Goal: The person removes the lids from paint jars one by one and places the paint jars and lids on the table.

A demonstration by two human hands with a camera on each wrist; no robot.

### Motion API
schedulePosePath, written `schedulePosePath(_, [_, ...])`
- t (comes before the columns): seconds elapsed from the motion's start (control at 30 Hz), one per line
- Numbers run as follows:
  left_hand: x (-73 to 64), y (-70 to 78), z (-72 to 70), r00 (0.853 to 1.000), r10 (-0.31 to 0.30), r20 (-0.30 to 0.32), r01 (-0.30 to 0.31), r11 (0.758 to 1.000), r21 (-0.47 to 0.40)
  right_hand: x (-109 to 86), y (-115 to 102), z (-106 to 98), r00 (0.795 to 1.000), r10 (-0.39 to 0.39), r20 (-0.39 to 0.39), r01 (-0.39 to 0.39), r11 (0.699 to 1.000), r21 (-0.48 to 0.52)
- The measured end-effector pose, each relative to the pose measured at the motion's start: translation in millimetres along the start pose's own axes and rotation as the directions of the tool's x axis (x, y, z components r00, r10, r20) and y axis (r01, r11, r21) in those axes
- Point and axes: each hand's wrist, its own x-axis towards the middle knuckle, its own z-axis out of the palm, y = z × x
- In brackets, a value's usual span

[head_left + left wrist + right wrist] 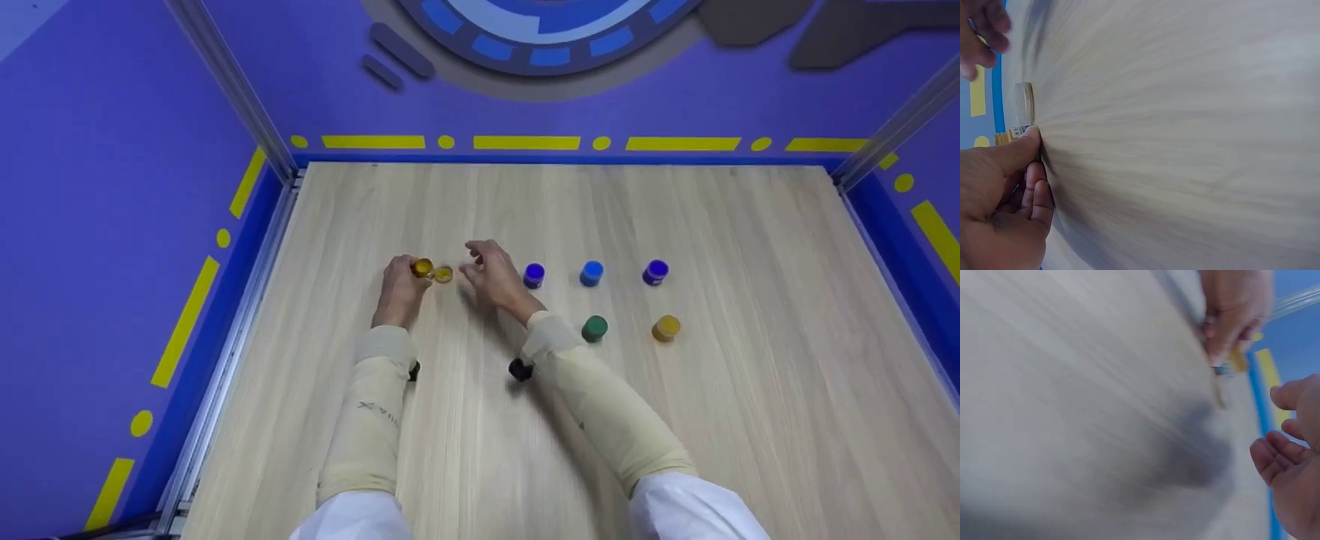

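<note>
On the left part of the table my left hand (401, 289) pinches a small uncapped paint jar (424, 268) with yellow-orange paint in it. Its threaded neck shows past the thumb in the left wrist view, while the fingers hide most of the body. A round lid (444, 274), yellowish inside, lies on the wood just right of the jar. To the right of that lid, my right hand (493, 277) hovers with loosely bent fingers and holds nothing. The right wrist view shows those fingers (1280, 455) apart from the jar and lid.
Right of my right hand stand several closed paint jars: a purple one (534, 275), a blue one (592, 273) and another purple one (655, 271). Nearer to me are a green jar (595, 328) and a yellow jar (666, 328). Blue-purple walls (540, 112) enclose the table.
</note>
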Motion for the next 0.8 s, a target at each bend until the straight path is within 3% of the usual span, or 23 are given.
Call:
schedulePosePath(0.17, [-4.2,2.4,-0.2,1.0,-0.012,0.025,0.012,1.0,0.0,-8.2,-5.9,-36.6,0.992,-0.073,-0.104,0.064,0.994,-0.087])
schedulePosePath(0.37, [-5.7,-0.2,-1.5,0.999,0.002,0.038,-0.004,0.999,0.048,-19.1,0.5,-67.3,0.977,-0.055,-0.206,0.011,0.978,-0.206])
schedulePosePath(0.57, [-4.0,-2.7,-0.2,0.999,0.012,0.051,-0.017,0.996,0.083,-28.8,10.2,-80.9,0.985,0.018,-0.174,-0.065,0.961,-0.269])
schedulePosePath(0.8, [-6.0,0.1,-0.3,0.998,0.024,0.06,-0.03,0.994,0.106,-37.7,18.7,-77.4,0.99,0.113,-0.083,-0.133,0.938,-0.319])
